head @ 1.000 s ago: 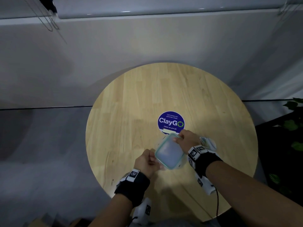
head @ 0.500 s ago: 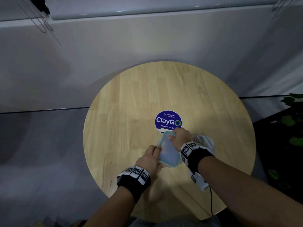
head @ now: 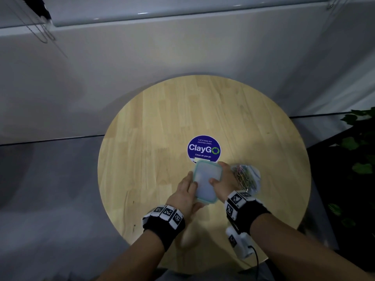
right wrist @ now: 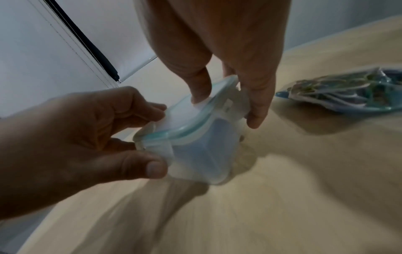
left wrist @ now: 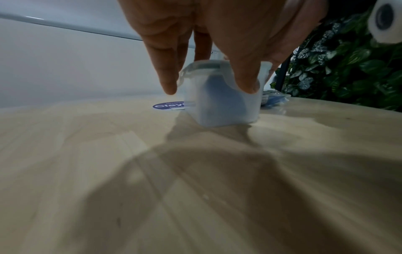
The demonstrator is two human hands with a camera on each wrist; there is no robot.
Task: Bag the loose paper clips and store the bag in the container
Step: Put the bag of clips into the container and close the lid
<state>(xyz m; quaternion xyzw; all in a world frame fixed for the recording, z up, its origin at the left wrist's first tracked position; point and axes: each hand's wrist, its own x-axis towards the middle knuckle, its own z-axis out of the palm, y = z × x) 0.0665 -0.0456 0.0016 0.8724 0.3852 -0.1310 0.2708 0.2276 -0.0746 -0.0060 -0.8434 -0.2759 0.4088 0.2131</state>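
A small translucent container (head: 205,182) with a teal-rimmed lid (right wrist: 185,118) is at the near middle of the round wooden table (head: 154,138), lid on. My left hand (head: 185,192) grips its left side, thumb on the near wall (right wrist: 156,166). My right hand (head: 221,179) holds the right side, thumb pressing on the lid and fingers (right wrist: 256,116) over the side latch. A clear zip bag of coloured paper clips (head: 246,177) lies on the table just right of my right hand, apart from the container (left wrist: 224,104). The bag (right wrist: 348,91) is not held.
A round blue ClayGo sticker (head: 203,149) sits just beyond the container. Bare wood stretches to the left and far side. A white wall and blind cords (head: 43,31) lie behind, and leafy plants (head: 359,151) stand off the table's right edge.
My left hand has slid up along the container's left side. My right thumb has come onto the lid. The container has turned a little, and the bag shows more beside my right wrist.
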